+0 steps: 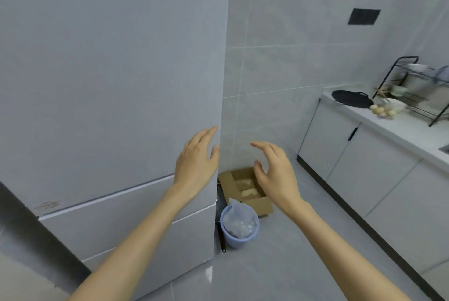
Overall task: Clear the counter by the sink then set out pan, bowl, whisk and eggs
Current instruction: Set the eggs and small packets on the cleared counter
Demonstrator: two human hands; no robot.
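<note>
Two bare hands show in the lower middle of the frame. The left hand [196, 159] lies with straight fingers against the right edge of the tall pale fridge door [109, 81] that fills the left half of the picture; it holds nothing. The right hand [277, 174] hangs in the air just right of that edge, fingers spread and loosely bent, thumb apart, also holding nothing.

The task's things are far off at the right edge of the frame, on the white counter [410, 130]. One round black pan [352, 99] lies flat at the counter's far end. Just right of it is a cluster of pale eggs [380, 110]: about four, though blur makes the count unsure. One white bowl [396, 104] stands touching or just behind the eggs. Whether a whisk is among them I cannot tell. One black wire dish rack [410, 74] stands behind the bowl, with crockery on it too blurred to count.

On the floor, low in the middle of the frame beside the fridge, are one open cardboard box [228, 186] and, nearer the camera, one blue bin [240, 242] lined with clear plastic. One dark plate [363, 16] is on the tiled wall at upper right.
</note>
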